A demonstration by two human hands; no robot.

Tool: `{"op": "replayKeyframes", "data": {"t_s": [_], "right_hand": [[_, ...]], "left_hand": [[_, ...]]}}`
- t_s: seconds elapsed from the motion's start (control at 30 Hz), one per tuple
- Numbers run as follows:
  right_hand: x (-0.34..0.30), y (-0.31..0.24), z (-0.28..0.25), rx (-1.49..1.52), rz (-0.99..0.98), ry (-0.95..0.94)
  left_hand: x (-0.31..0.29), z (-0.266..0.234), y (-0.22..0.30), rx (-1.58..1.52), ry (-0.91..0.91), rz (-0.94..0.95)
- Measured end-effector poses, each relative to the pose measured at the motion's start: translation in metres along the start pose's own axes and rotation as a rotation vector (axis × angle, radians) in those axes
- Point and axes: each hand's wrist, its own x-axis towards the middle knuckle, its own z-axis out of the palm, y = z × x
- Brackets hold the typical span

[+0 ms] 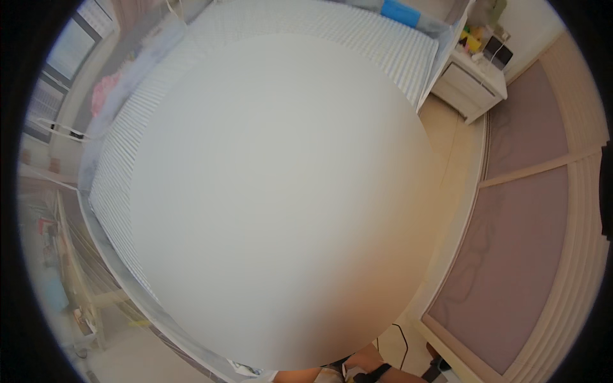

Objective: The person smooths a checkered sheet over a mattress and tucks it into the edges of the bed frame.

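Both hands hidden, can't tell if spread, pressed together or pinching smth; big grey blur (274,191) blocks mid-view. Only bare skin (297,376) + blk strap (377,373) show at btm edge, just under blur. Striped sheet (405,54) = nearest big item, on bed, sticking out past blur at top + L; contact w/ hands unclear. Blue item (401,12) at far end of bed, pink item (104,93) along L side. Wht cabinet (469,89) top R, dark screen (499,52) on it. Brown-panel sliding doors (511,255) on R, pale floor (447,140) between doors and bed.
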Motion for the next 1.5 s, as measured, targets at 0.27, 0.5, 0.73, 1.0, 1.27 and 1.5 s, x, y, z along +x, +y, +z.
{"op": "replayKeyframes", "data": {"t_s": [0.27, 0.5, 0.73, 1.0, 1.27, 1.5], "right_hand": [[-0.025, -0.056, -0.134, -0.269, -0.23, -0.097], [-0.052, -0.186, -0.375, -0.357, -0.248, 0.289], [-0.048, -0.31, -0.542, -0.424, -0.286, 0.295], [0.064, -0.381, -0.631, -0.647, -0.682, 0.107], [0.259, -0.575, -0.736, -0.892, -0.889, 0.189], [0.421, -0.602, -0.879, -0.831, -0.462, 0.42]], "left_hand": [[0.02, -0.007, 0.118, -0.174, 0.473, 0.172], [0.121, -0.003, 0.14, -0.239, 0.94, 0.248], [0.233, 0.029, 0.147, -0.46, 1.038, 0.199], [0.303, -0.017, 0.095, -0.516, 1.162, 0.292], [0.422, -0.018, 0.047, -0.593, 1.199, 0.104], [0.486, -0.021, 0.026, -0.637, 1.239, -0.072]]}}
